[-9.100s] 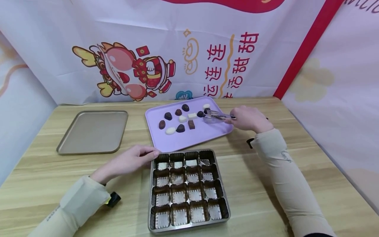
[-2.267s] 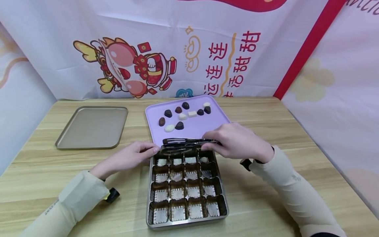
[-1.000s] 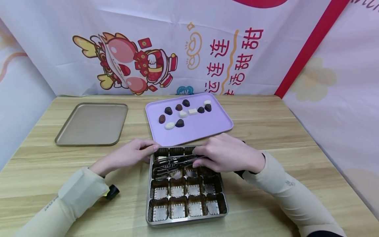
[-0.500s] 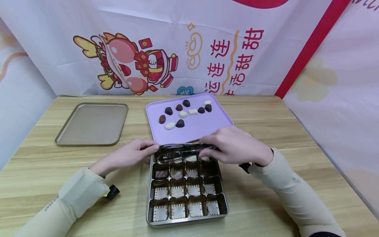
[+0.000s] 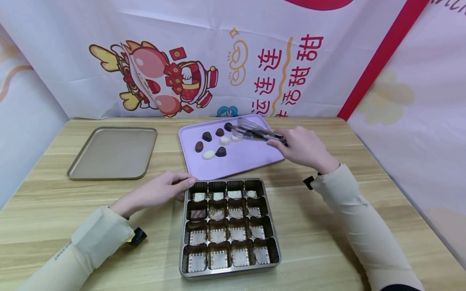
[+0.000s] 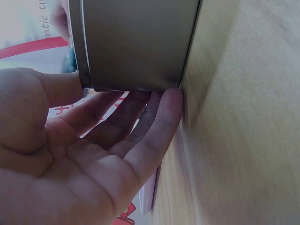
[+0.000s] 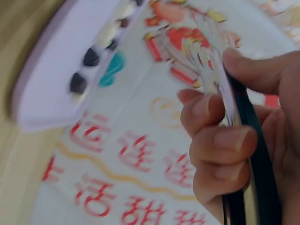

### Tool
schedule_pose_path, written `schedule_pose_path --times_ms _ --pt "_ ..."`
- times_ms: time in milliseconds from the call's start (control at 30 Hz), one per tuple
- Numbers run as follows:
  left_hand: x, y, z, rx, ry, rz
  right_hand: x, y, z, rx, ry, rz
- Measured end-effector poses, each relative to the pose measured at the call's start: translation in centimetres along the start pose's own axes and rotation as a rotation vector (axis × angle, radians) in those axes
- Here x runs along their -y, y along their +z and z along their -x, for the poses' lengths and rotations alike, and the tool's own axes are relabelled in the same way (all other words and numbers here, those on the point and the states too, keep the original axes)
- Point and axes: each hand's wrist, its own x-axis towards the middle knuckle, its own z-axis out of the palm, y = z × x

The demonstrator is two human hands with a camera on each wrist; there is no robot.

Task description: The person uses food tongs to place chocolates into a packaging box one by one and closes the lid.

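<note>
My left hand (image 5: 165,190) holds the far left corner of a metal tin (image 5: 230,271) with a divided brown insert; in the left wrist view the thumb is at the tin's rim and the fingers (image 6: 161,117) reach against its side. Pale chocolates sit in the far row, and a dark brown square chocolate (image 5: 198,214) lies in the left cell of the second row. My right hand (image 5: 303,146) grips tongs (image 5: 255,131), their blurred tips over the purple tray (image 5: 233,167), overlapping its right-hand chocolates. Several dark and white chocolates remain visible there, including a dark one (image 5: 221,152).
A flat bronze-coloured tray (image 5: 114,153) lies on the wooden table (image 5: 309,242) at the back left. Behind the table hangs a printed white cloth (image 5: 204,24). The tin stands in front of the purple tray.
The brown square chocolate has gone from the purple tray to the tin's second row, and a pale one now shows in the far right cell. The tongs have swung back over the tray.
</note>
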Motion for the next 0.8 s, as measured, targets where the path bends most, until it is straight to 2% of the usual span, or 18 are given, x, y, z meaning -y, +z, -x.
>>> schedule_pose_path --times_ms 133,267,500,700,800 --pt "0.0 0.0 0.0 -0.001 0.001 0.003 -2.2 1.1 -0.6 0.021 0.134 0.058" --pt "0.0 0.0 -0.1 0.001 0.001 0.014 -3.7 1.9 -0.8 0.059 0.205 0.067" --pt "0.0 0.0 0.0 0.001 0.003 0.011 -4.8 3.4 -1.2 0.081 0.268 0.101" --pt "0.0 -0.1 -0.1 0.003 0.004 0.019 -4.6 4.9 -1.4 0.132 0.291 0.106" --pt "0.0 -0.1 -0.1 0.002 0.000 0.021 -4.5 5.5 -1.4 0.126 0.304 0.100"
